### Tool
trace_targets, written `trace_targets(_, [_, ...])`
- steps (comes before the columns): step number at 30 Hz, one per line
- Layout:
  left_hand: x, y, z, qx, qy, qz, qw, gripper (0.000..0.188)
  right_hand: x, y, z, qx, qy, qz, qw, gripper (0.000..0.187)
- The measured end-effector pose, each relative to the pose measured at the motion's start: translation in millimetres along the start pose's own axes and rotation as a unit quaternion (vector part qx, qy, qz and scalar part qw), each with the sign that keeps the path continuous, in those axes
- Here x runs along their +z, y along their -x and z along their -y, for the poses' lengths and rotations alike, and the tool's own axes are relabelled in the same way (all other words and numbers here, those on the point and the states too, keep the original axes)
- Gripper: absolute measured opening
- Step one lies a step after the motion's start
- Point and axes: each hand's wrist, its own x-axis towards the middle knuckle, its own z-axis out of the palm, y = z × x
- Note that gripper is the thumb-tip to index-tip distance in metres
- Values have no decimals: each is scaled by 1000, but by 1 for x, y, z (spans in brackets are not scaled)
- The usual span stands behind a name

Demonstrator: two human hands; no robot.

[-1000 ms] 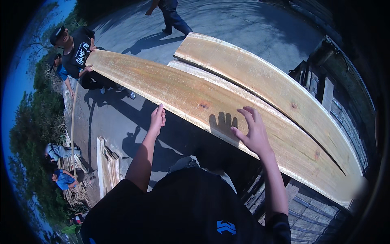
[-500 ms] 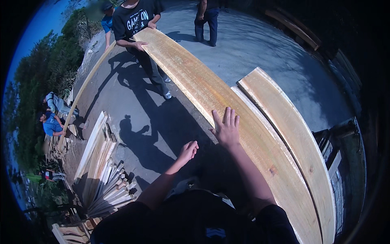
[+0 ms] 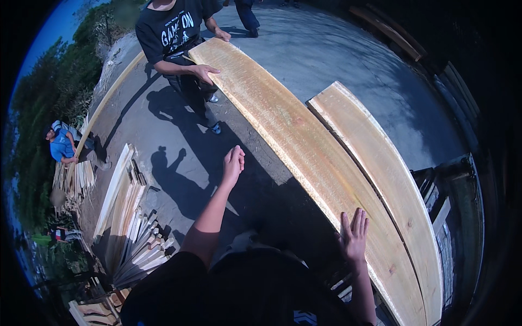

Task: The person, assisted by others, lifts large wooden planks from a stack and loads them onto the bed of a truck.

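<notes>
A long, wide wooden plank (image 3: 283,119) with a rough pale edge stretches from the far middle down to the lower right. My right hand (image 3: 354,236) lies with its fingers stretched out at the plank's near-left edge, palm toward the wood. Raised over the ground to the left of the plank, my left hand (image 3: 234,164) has curled fingers and shows nothing in them. At the far end a co-worker in a dark printed T-shirt (image 3: 173,32) grips the plank with both hands. A second plank (image 3: 375,141) lies along its right side.
To the left are stacks of cut boards (image 3: 120,201) and a fan of wooden sticks (image 3: 142,252). Farther off, a person in blue (image 3: 62,145) holds a long thin strip of wood (image 3: 111,95). A dark metal frame (image 3: 462,174) stands at the right.
The plank has slid toward me and right, over more of the second plank, as the co-worker stepped closer. My right hand has drawn back near me; my left hand has risen forward.
</notes>
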Motion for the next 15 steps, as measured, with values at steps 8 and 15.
trace_targets(8, [6,58,45,-66,-56,-6,996,32,1,172,-136,7,29,-10,1000,62])
trace_targets(15, [18,76,41,-53,-124,78,988,26,-31,196,-169,62,29,-119,991,25])
